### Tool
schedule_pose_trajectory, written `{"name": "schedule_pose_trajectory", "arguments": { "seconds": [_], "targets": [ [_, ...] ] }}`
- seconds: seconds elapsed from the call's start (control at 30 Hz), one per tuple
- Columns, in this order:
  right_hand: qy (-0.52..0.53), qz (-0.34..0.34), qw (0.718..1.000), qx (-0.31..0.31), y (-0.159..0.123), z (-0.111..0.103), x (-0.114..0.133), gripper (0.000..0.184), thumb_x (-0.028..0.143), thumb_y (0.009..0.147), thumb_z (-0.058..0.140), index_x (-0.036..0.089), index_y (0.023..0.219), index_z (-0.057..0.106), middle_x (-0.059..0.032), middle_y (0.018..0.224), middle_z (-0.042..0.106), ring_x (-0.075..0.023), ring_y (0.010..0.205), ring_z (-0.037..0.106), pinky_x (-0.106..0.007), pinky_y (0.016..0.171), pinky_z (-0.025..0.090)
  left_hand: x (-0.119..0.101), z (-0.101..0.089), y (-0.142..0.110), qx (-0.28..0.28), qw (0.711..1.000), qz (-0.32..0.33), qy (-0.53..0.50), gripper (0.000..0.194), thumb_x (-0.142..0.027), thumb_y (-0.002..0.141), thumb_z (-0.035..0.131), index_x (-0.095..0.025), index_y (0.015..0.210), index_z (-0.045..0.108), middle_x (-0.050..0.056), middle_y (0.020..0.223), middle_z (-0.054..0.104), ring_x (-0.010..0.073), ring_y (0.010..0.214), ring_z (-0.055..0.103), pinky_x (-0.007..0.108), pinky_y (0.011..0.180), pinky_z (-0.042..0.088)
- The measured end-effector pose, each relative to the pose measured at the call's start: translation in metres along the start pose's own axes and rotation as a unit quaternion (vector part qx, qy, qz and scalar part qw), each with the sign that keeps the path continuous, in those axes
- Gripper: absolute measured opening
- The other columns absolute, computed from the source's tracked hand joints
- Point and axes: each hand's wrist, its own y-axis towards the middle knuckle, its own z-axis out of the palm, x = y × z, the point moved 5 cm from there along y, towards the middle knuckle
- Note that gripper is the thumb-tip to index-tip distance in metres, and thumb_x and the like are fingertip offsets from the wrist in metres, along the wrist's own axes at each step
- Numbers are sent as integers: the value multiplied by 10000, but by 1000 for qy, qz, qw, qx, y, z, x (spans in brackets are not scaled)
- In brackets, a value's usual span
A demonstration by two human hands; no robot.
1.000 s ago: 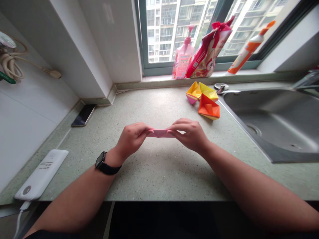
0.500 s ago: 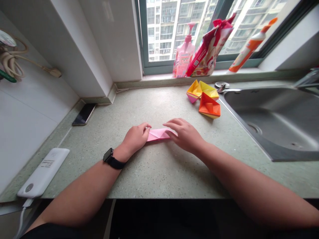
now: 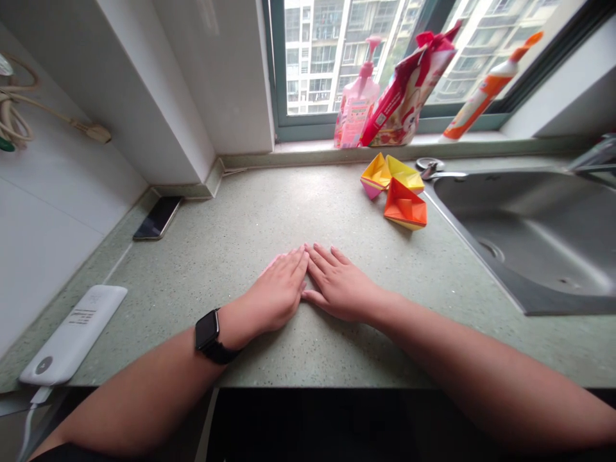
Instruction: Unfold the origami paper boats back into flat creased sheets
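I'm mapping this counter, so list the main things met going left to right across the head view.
Power bank → phone → watch → left hand → right hand → orange paper boat → sink.

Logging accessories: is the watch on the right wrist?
No, the black watch is strapped around the left wrist, and the right wrist is bare.

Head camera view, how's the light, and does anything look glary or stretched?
Head view: daylight from the window brightens the countertop and leaves highlights in the stainless steel sink; soft shadow lies under the left hand and right hand; toward the edges, shapes look stretched, the orange-and-white bottle leaning outward.
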Motion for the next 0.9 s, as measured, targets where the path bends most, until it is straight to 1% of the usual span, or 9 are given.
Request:
{"name": "schedule_pose_trajectory", "arguments": {
  "seconds": [0.07, 0.17, 0.3, 0.4, 0.5, 0.57, 0.7, 0.8, 0.9],
  "targets": [
    [6, 2, 1000, -2, 0, 1, 0, 903, 724, 1059, 374, 100, 1712, 363, -195, 1757, 339, -401, 1650, 299, -611, 1329, 294, 3, 6, -3, 32, 999, -19, 9, 669, -386, 1137, 331, -98, 1732, 233, 210, 1801, 228, 319, 1690, 212, 517, 1354, 273],
    [12, 7, 1000, 7, -1, 2, -1, 940, 761, 1047, 356, 103, 1719, 346, -187, 1767, 309, -400, 1660, 268, -611, 1339, 271, 8, 7, -2, 60, 997, -37, 23, 713, -470, 1138, 314, -90, 1736, 229, 194, 1814, 173, 319, 1704, 138, 497, 1371, 218],
    [19, 10, 999, 29, -2, 0, -6, 966, 783, 1039, 338, 98, 1720, 339, -185, 1775, 279, -391, 1666, 252, -606, 1340, 271, 10, 4, -3, 78, 995, -40, 38, 746, -530, 1136, 304, -103, 1741, 219, 179, 1819, 167, 300, 1708, 123, 478, 1379, 174],
    [23, 21, 999, 39, -2, -2, -11, 959, 795, 1025, 358, 133, 1720, 356, -167, 1782, 273, -395, 1664, 255, -609, 1334, 283, 16, 0, -12, 74, 995, -44, 48, 762, -577, 1131, 308, -136, 1746, 213, 168, 1819, 183, 291, 1707, 142, 474, 1377, 164],
    [23, 43, 997, 53, -3, -2, -17, 972, 806, 1001, 400, 149, 1718, 372, -163, 1786, 274, -403, 1664, 253, -606, 1333, 289, 26, -5, -27, 75, 993, -71, 64, 763, -584, 1131, 296, -135, 1744, 223, 172, 1815, 201, 300, 1704, 160, 493, 1372, 171],
    [20, 58, 996, 67, -5, -2, -21, 987, 807, 994, 406, 136, 1717, 370, -173, 1788, 260, -414, 1664, 248, -621, 1324, 300, 32, -9, -36, 77, 990, -88, 73, 751, -574, 1133, 284, -135, 1742, 233, 170, 1812, 219, 301, 1703, 167, 503, 1370, 171],
    [18, 84, 992, 97, -8, -7, -29, 998, 804, 995, 382, 117, 1717, 363, -184, 1788, 258, -429, 1661, 252, -646, 1289, 348, 34, -15, -46, 89, 986, -110, 82, 729, -551, 1136, 282, -150, 1744, 242, 162, 1807, 237, 304, 1697, 196, 522, 1363, 179],
    [9, 109, 985, 136, -11, -16, -32, 997, 779, 996, 393, 111, 1732, 319, -175, 1801, 215, -435, 1665, 237, -654, 1280, 354, 35, -19, -54, 103, 980, -143, 92, 726, -538, 1137, 267, -149, 1749, 234, 157, 1808, 218, 314, 1695, 199, 545, 1359, 176],
    [0, 146, 971, 191, -14, -27, -33, 1019, 732, 992, 445, 75, 1744, 244, -171, 1818, 146, -427, 1679, 190, -630, 1275, 369, 35, -24, -63, 121, 972, -174, 100, 717, -519, 1137, 254, -155, 1753, 229, 131, 1815, 197, 320, 1697, 191, 551, 1360, 164]
  ]
}}
